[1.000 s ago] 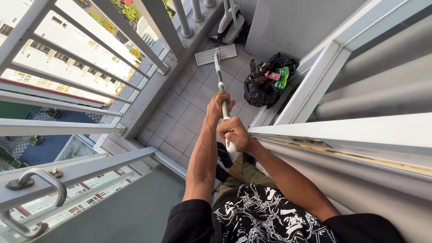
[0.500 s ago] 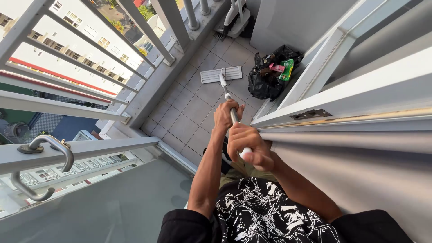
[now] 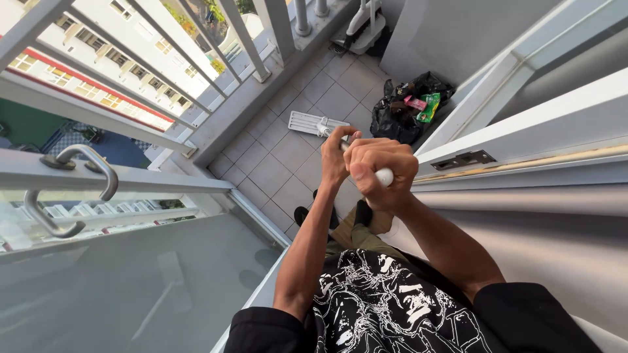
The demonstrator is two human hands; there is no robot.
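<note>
My left hand point(image 3: 337, 153) has its grip closed around the mop handle point(image 3: 384, 176), just below my right hand point(image 3: 378, 171), which grips the white top end. The flat mop head point(image 3: 307, 122) lies on the tiled floor point(image 3: 271, 173), near a black rubbish bag point(image 3: 399, 117).

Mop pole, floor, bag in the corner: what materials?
Mop pole: little shows between the left hand and right hand; grey with a sheen, probably metal, with a smooth white end cap, likely plastic. Floor: square matt grey tiles with grout lines, probably ceramic. Black bag: thin, glossy, crumpled film, looks like plastic.
</note>
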